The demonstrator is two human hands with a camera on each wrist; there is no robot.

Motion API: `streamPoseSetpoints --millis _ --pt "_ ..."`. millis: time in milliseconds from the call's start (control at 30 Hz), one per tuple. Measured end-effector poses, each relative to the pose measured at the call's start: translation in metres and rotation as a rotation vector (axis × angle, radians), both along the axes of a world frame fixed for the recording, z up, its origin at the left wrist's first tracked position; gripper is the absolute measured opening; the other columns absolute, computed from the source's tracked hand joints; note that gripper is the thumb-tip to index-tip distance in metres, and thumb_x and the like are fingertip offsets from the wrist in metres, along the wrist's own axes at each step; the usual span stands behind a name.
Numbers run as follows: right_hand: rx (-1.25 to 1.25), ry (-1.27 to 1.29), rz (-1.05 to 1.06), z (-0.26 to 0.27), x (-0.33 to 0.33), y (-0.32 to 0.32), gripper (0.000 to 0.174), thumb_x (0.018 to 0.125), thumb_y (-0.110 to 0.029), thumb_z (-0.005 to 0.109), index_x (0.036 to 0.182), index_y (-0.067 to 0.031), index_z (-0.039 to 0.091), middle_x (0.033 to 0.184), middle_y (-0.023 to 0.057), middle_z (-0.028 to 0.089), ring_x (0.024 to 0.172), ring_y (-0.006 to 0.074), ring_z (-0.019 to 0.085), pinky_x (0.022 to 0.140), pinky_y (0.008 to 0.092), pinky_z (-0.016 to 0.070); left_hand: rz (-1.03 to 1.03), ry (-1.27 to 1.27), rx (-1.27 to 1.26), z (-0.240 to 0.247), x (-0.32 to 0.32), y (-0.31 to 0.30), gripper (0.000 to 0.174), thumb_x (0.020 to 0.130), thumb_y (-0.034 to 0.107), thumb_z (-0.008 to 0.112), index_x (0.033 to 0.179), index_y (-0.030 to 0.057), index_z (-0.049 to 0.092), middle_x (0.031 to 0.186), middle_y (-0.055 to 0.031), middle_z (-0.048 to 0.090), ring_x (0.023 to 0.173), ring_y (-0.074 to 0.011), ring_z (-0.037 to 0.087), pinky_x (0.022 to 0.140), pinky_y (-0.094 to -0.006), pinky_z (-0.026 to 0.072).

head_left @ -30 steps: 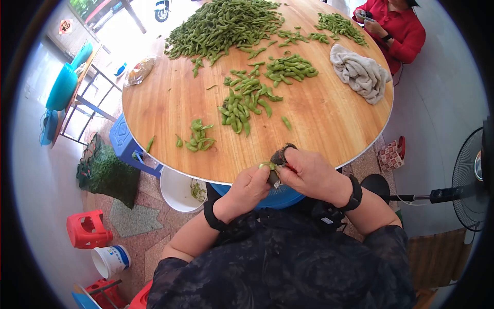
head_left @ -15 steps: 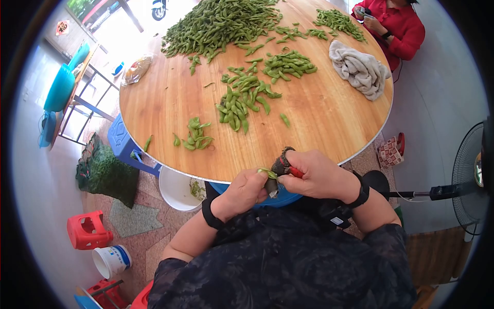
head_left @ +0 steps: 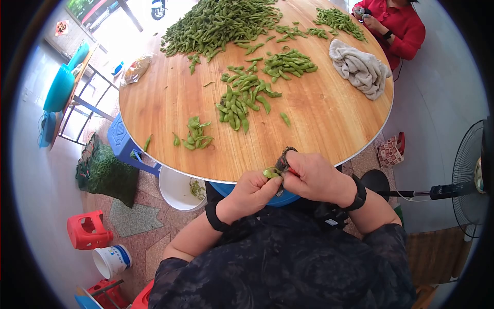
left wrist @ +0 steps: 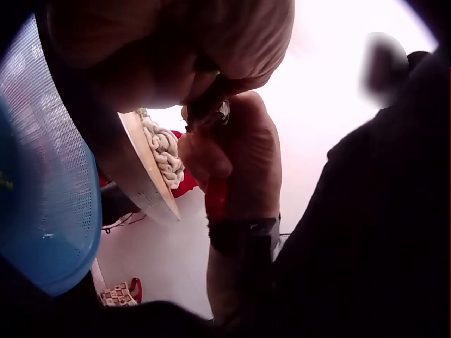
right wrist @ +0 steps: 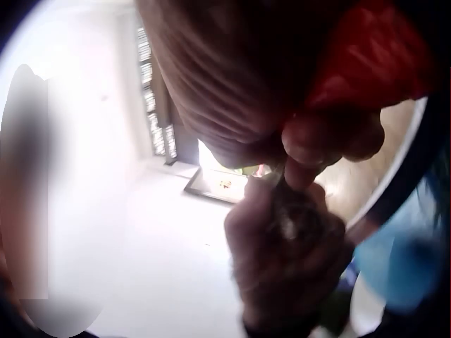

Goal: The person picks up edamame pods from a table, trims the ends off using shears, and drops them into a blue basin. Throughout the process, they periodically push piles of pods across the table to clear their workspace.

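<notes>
Both hands meet just over the near table edge in the head view. The left hand (head_left: 253, 191) pinches a green edamame pod (head_left: 270, 173) between thumb and finger. Close against it, the right hand (head_left: 320, 177) grips a dark, rough-wrapped object (head_left: 282, 158) with a red part (right wrist: 373, 60) and a shiny tip (left wrist: 224, 111); I cannot tell its kind. Fingers cover much of it. Beneath the hands is a blue mesh basket (left wrist: 53, 211). Loose edamame pods (head_left: 236, 105) lie beyond on the round wooden table (head_left: 329, 121).
A large edamame heap (head_left: 218, 28) covers the far side of the table, with a grey cloth (head_left: 360, 69) at its right. A white basin (head_left: 177, 193) stands below the left edge near a blue stool (head_left: 126, 141). A fan (head_left: 469, 177) and a person in red (head_left: 404, 36) are at right.
The pod between the fingers has turned and now shows more of its green side. The dark object's lower end, plain half a second ago, is now mostly behind the fingers.
</notes>
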State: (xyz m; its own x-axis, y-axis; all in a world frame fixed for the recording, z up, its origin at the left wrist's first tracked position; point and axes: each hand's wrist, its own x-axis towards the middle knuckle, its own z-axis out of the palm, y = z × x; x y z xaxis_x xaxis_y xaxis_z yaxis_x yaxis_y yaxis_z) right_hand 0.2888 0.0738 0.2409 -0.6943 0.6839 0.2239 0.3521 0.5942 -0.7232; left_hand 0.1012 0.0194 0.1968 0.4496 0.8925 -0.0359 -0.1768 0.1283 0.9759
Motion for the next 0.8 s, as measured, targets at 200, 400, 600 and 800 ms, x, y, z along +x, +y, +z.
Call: streamPoseSetpoints --millis 200,400,600,800 --pt "-1.228 0.149 -0.034 0.011 0.005 0.009 0.012 0.086 -0.014 0.055 0.085 -0.0026 0.055 0.06 0.0024 0.056 0.044 0.0115 0.051 0.043 0.0269 0.0412 -0.03 0.092 0.113 0.014 0.003 -0.002 0.028 0.099 0.02 0.044 0.082 0.0027 0.058 0.066 0.0041 0.049 0.06 -0.0032 0.041 0.053 -0.0207 0.035" --pt "-0.454 -0.026 0.018 0.0 0.008 -0.002 0.018 0.087 -0.018 0.059 0.079 -0.0023 0.053 0.059 0.0094 0.056 0.048 0.0239 0.055 0.045 0.0329 0.0424 -0.114 -0.216 -0.371 -0.011 -0.01 -0.005 0.033 0.1 0.023 0.039 0.072 0.0081 0.05 0.059 0.0067 0.039 0.052 -0.0038 0.032 0.048 -0.0213 0.0282" --pt "-0.079 -0.109 0.093 0.004 0.011 -0.001 0.024 0.084 -0.02 0.063 0.077 -0.0023 0.048 0.062 0.0182 0.054 0.061 0.0383 0.057 0.051 0.0429 0.0441 -0.053 -0.011 -0.223 -0.005 -0.003 -0.006 0.033 0.098 0.02 0.04 0.068 0.009 0.048 0.058 0.0068 0.04 0.05 -0.0042 0.033 0.046 -0.0224 0.028" --pt "0.033 -0.173 0.112 0.009 0.009 -0.004 0.022 0.083 -0.019 0.062 0.078 -0.003 0.047 0.058 0.0173 0.053 0.057 0.0371 0.058 0.049 0.0432 0.045 -0.06 -0.095 -0.308 -0.007 -0.004 -0.008 0.033 0.097 0.018 0.04 0.066 0.0091 0.047 0.057 0.0066 0.04 0.05 -0.004 0.033 0.046 -0.0224 0.0281"
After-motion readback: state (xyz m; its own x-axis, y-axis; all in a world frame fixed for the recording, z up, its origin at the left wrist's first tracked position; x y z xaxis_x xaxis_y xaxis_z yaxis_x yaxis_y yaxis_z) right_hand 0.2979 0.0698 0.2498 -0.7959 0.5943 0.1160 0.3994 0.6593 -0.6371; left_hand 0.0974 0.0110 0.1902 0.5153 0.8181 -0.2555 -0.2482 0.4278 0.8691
